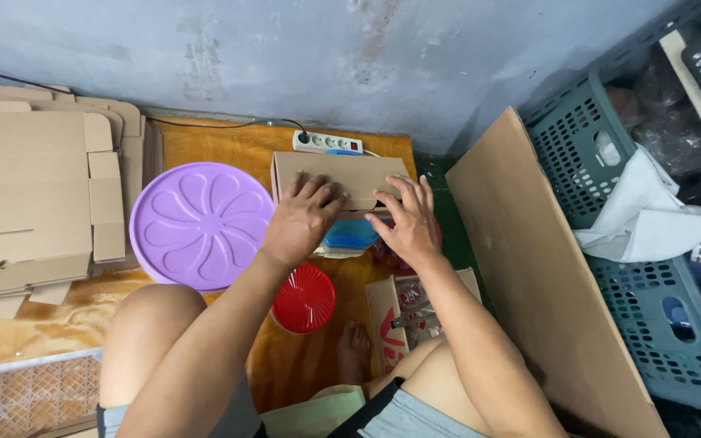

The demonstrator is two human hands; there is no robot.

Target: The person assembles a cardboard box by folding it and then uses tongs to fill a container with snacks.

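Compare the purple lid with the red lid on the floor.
The purple lid is much larger than the red lid. The purple lid has a petal pattern; the red lid has fine radial ribs. The purple lid lies fully in view; the left forearm partly covers the red lid. Both are round.

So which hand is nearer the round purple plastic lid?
Left. The left hand rests on the cardboard box beside the round purple plastic lid; the right hand lies farther off.
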